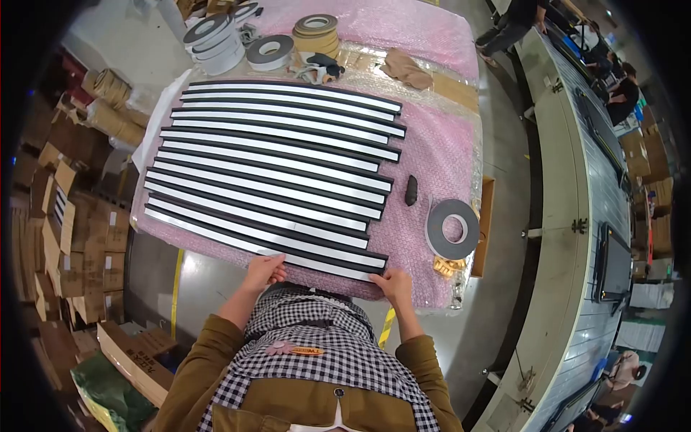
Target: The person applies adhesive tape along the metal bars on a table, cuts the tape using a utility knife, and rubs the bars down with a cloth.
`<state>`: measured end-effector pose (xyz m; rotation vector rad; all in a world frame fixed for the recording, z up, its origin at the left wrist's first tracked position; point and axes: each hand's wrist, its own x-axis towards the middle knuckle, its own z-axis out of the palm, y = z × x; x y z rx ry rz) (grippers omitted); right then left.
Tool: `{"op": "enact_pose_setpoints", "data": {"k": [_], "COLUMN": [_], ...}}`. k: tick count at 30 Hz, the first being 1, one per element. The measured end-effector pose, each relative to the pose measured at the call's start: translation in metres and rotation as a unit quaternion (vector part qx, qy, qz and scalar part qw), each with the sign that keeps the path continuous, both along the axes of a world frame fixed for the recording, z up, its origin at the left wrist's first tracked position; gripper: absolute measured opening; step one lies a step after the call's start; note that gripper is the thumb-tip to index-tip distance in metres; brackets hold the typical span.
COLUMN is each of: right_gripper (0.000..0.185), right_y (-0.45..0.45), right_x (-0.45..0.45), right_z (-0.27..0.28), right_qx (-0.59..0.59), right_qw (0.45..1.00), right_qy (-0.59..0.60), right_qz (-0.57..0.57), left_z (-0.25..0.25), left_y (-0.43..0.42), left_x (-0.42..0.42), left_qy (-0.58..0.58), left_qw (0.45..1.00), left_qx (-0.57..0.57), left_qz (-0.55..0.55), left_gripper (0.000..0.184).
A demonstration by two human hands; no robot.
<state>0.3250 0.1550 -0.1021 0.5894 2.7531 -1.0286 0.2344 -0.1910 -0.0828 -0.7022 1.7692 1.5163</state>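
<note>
while a dozen or so black-and-white strips [273, 144] lie side by side across the tabletop [439, 147], covered in pink bubble wrap, both hands are down at the near edge! the right hand [392, 283] pinches the right end of the front strip [324, 266], thumb on top, and that strip lies nearest the person's checked apron [309, 338]. over on the other side, the left hand [265, 273] has its fingers curled at the same strip's front edge, though whether it grips or merely touches, one cannot tell. out to the right sits a grey tape roll [435, 234], a small dark object [411, 191] just beside it. and beyond the strips, a stack of white rolls [216, 56] and a crumpled brown cloth [407, 68]!
</note>
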Motion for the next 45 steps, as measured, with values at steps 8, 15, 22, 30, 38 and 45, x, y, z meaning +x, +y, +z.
{"op": "enact_pose_setpoints", "data": {"k": [8, 15, 22, 30, 38, 45], "right_gripper": [0.033, 0.020, 0.012, 0.013, 0.017, 0.014], "right_y": [0.015, 0.006, -0.026, -0.053, -0.072, -0.084], "right_x": [-0.001, 0.009, 0.021, 0.014, 0.012, 0.003], "right_z": [0.026, 0.012, 0.012, 0.019, 0.005, 0.001], "right_qx": [-0.210, -0.175, -0.016, 0.082, 0.015, 0.067], "right_qw": [0.973, 0.981, 0.971, 0.963, 0.930, 0.923], "right_qy": [-0.086, -0.042, 0.184, 0.164, 0.123, 0.128], "right_qz": [-0.050, -0.076, -0.151, -0.197, -0.345, -0.357], "left_z": [-0.001, 0.001, 0.032, 0.014, 0.015, 0.010], "left_y": [0.000, 0.003, 0.086, 0.134, 0.117, 0.098], "left_x": [0.000, -0.002, 0.005, 0.008, -0.002, -0.018], "left_qy": [-0.050, -0.058, 0.344, 0.448, 0.468, 0.496], "left_qw": [0.999, 0.998, 0.882, 0.787, 0.731, 0.702], "left_qx": [0.013, -0.026, -0.137, -0.061, -0.074, -0.064], "left_qz": [0.008, -0.012, -0.292, -0.421, -0.491, -0.507], "left_gripper": [0.043, 0.042, 0.025, 0.018, 0.016, 0.013]}}
